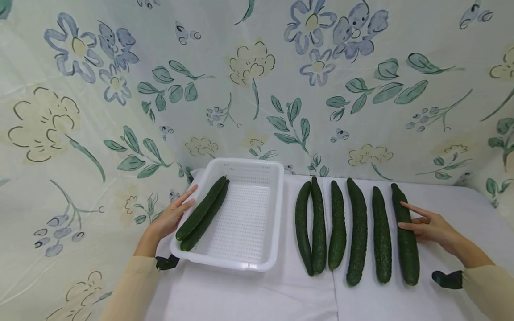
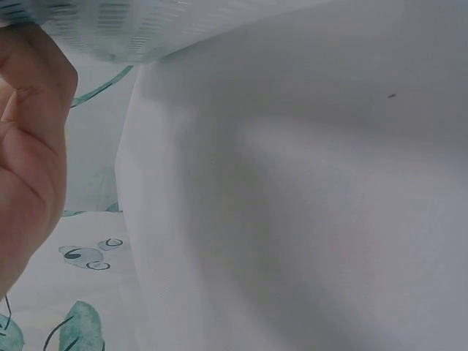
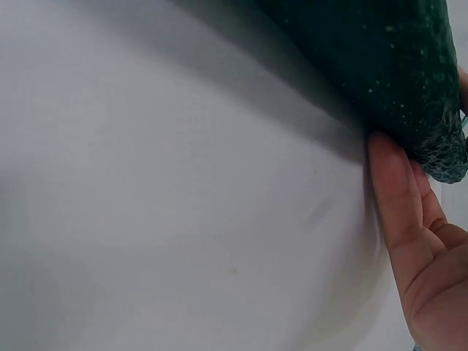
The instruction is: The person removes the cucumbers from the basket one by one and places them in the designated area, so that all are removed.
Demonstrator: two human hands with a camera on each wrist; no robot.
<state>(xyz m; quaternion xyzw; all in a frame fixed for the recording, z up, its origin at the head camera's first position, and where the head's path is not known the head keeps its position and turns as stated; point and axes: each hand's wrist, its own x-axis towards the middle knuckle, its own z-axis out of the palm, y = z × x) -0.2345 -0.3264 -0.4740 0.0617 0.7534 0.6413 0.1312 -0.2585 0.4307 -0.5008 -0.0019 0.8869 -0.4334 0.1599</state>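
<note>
right hand (image 1: 433, 228) pinches the rightmost cucumber (image 1: 408, 254), which could slip if held too lightly; left hand (image 1: 170, 217), fingers straight, rests against the white plastic basket (image 1: 277, 200)

No text, label or number can be read.

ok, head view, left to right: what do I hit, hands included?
Left hand, white basket holding two cucumbers, first loose cucumber, second loose cucumber, third loose cucumber, fourth loose cucumber, fifth loose cucumber, sixth loose cucumber, right hand.
</note>
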